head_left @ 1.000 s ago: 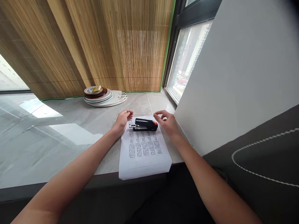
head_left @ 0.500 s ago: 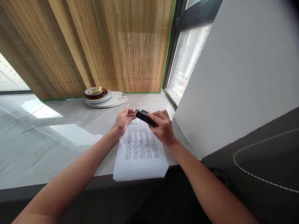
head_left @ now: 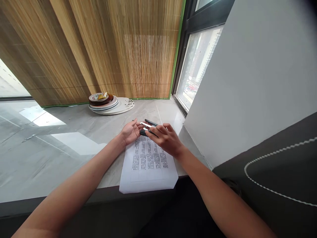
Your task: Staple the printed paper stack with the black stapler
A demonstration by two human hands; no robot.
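Observation:
A black stapler (head_left: 149, 126) with bright metal inside is held in my right hand (head_left: 168, 138), above the far end of a printed sheet (head_left: 148, 180). Its two black parts are spread apart, with the metal strip between them. My left hand (head_left: 131, 132) lies palm up beside the stapler's left end, fingers apart and slightly curled; whether its fingertips touch the stapler is hard to tell. The paper lies on the grey marble-like sill, its near edge overhanging the front.
Stacked plates (head_left: 104, 103) and a white oval platter (head_left: 123, 105) sit at the back, near a bamboo blind (head_left: 148, 59). A white wall (head_left: 242, 76) and a window (head_left: 195, 69) bound the right side. A beaded cord (head_left: 262, 185) hangs at the lower right.
The stapler has turned and opened, showing its metal inside. My left hand has rolled palm up and come slightly nearer to me.

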